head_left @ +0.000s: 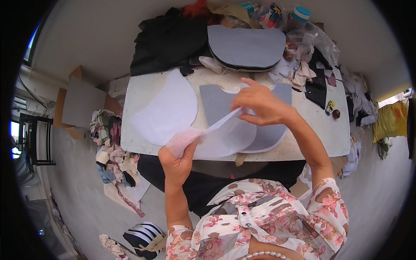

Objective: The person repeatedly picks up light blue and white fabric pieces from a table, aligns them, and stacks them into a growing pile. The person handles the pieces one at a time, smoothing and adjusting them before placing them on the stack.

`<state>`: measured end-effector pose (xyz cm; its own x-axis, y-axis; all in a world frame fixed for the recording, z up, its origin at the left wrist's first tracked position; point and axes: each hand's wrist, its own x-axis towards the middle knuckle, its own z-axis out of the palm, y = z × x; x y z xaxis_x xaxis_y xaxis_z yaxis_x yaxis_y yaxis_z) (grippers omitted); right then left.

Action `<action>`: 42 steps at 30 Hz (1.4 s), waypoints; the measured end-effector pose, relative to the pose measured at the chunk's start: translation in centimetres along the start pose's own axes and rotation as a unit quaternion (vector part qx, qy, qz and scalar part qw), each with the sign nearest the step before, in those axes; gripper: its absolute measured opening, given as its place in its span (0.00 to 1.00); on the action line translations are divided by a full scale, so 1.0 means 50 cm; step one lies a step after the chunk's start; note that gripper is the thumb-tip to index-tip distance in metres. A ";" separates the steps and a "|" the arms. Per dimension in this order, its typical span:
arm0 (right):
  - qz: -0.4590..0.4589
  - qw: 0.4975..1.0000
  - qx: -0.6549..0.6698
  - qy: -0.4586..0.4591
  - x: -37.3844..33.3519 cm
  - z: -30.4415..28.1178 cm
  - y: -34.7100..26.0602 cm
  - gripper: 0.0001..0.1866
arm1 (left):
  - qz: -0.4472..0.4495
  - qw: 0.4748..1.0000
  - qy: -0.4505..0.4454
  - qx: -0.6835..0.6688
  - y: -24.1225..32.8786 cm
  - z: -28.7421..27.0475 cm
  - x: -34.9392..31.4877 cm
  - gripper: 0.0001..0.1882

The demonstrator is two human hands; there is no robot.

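Note:
A thin, see-through white fabric piece with a curved edge is stretched between my hands above the table. My left hand pinches its left end, thumb on top, near the table's front edge. Higher up and to the right, my right hand grips the upper edge between thumb and fingers, its other fingers raised. Under the fabric lies a grey piece with a notch in its upper edge, partly covered by the white fabric and my right hand. Another white cut piece lies flat to the left.
A stack of grey rounded pieces sits at the table's back, beside black fabric. Scraps and plastic bags crowd the back right, near a blue-lidded jar. Fabric scraps pile left of the white table.

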<state>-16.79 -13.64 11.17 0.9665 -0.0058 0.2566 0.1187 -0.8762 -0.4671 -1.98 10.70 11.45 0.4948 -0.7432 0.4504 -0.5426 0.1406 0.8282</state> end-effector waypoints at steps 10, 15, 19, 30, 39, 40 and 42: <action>0.119 0.840 0.477 0.230 -0.231 -0.055 -0.032 0.12 | -0.276 0.917 -0.006 -0.289 0.010 -0.011 0.007 0.09; 0.260 0.810 0.444 0.280 -0.249 -0.001 0.031 0.09 | -0.239 0.939 0.006 -0.246 -0.117 0.075 0.051 0.06; 0.316 0.812 0.388 0.300 -0.255 0.038 0.074 0.05 | -0.288 0.927 0.008 -0.241 -0.172 0.112 0.065 0.08; 0.415 0.845 0.130 0.310 -0.272 0.087 0.172 0.12 | -0.235 0.971 0.017 0.046 -0.239 0.158 0.118 0.11; 0.508 0.831 -0.049 0.222 -0.227 0.056 0.115 0.17 | -0.218 0.959 0.018 0.178 -0.239 0.163 0.128 0.13; 0.522 0.826 -0.061 0.206 -0.224 0.052 0.108 0.19 | -0.226 0.950 0.017 0.216 -0.217 0.163 0.131 0.15; 0.416 0.848 -0.169 0.280 -0.222 0.050 0.093 0.27 | -0.146 0.952 0.026 0.269 -0.206 0.168 0.122 0.20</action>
<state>-26.40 -16.46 4.04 0.4121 -0.8355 0.3634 -0.7160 -0.5436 -0.4380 0.94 -0.77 2.87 0.7035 -0.6636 0.2543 -0.6385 -0.4332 0.6361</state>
